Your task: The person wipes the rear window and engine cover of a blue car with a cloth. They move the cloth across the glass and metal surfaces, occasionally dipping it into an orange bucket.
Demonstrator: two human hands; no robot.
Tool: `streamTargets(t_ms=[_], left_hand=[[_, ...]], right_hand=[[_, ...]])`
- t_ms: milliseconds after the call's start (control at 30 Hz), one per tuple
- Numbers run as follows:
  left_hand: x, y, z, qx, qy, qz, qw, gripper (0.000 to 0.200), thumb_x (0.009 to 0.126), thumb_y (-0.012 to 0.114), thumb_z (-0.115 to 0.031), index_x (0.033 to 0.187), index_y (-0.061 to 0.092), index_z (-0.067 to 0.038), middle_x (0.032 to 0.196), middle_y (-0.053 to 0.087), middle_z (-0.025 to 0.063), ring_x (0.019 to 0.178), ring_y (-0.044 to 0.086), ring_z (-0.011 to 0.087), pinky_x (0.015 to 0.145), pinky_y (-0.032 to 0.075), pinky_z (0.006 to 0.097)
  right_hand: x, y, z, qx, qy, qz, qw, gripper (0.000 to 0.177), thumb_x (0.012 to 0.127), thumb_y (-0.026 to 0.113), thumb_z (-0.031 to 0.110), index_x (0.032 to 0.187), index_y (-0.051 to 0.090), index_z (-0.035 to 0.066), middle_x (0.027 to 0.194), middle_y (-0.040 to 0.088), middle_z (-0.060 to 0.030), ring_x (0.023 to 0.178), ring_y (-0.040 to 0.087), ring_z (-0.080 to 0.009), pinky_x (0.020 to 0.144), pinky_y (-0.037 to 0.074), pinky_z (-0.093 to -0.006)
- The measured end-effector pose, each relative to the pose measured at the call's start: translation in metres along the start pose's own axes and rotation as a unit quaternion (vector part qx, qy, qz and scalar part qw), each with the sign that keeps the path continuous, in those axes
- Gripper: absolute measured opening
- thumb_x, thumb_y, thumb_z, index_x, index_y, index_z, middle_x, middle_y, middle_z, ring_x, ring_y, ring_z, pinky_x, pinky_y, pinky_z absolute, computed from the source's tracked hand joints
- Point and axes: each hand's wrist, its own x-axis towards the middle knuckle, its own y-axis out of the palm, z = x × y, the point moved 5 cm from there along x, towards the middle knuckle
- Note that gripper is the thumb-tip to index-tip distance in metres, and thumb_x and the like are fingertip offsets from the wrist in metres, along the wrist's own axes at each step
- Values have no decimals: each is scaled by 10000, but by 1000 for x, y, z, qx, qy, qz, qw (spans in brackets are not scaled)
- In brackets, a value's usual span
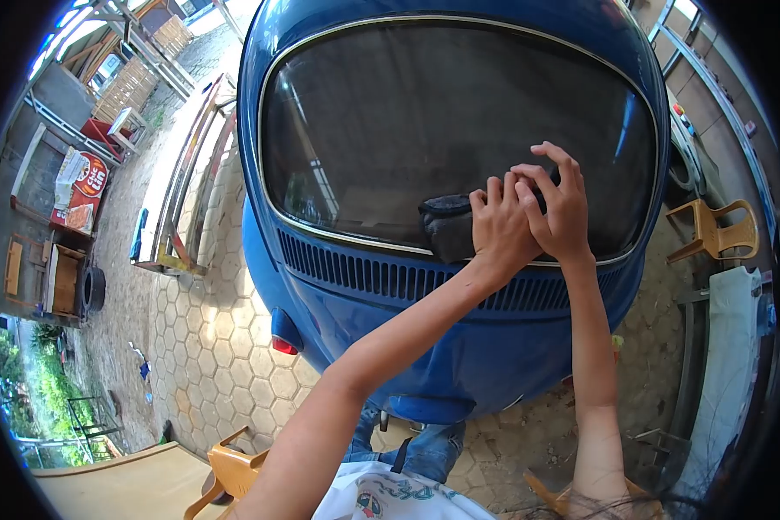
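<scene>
A blue car with a rounded rear stands in front of me, its dark rear window framed by a bright metal trim. Against the lower part of the glass lies a folded black cloth. My left hand grips the cloth, with its fingers bent over the upper edge. Close beside it, partly overlapping, is my right hand, its fingers apart and slightly curled. Whether the right fingertips touch cloth or glass is hard to tell. Below the window runs a row of vent slots.
An orange plastic chair stands on the right, with another chair behind me at lower left. A long bench-like frame is left of the car. Hexagonal pavers cover the ground. A tyre leans at far left.
</scene>
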Motion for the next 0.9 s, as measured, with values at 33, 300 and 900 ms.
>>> streamTargets(t_ms=[33,300,900], left_hand=[[-4,3,-10,11,36,-3,999,498,779,750,-379,1083,632,-3,1069,593,106,972,554,274,816,431,448],[-40,26,-30,-59,162,72,983,575,759,763,-287,1247,627,-16,1254,617,140,1158,574,296,1046,420,474],[-148,-86,241,-95,-109,-64,987,462,881,694,-237,1294,606,-52,1327,543,185,1374,483,414,1194,325,583]], right_hand=[[-11,7,-9,60,29,27,997,248,959,585,228,1081,740,79,1201,678,-88,1115,655,-309,1001,478,-443],[-74,-13,-21,26,63,11,998,388,1010,487,362,1156,682,59,1123,708,-105,998,673,-301,908,457,-430],[-88,22,16,-211,21,86,973,506,914,544,461,1264,682,121,1143,583,-112,1048,548,-325,981,381,-495]])
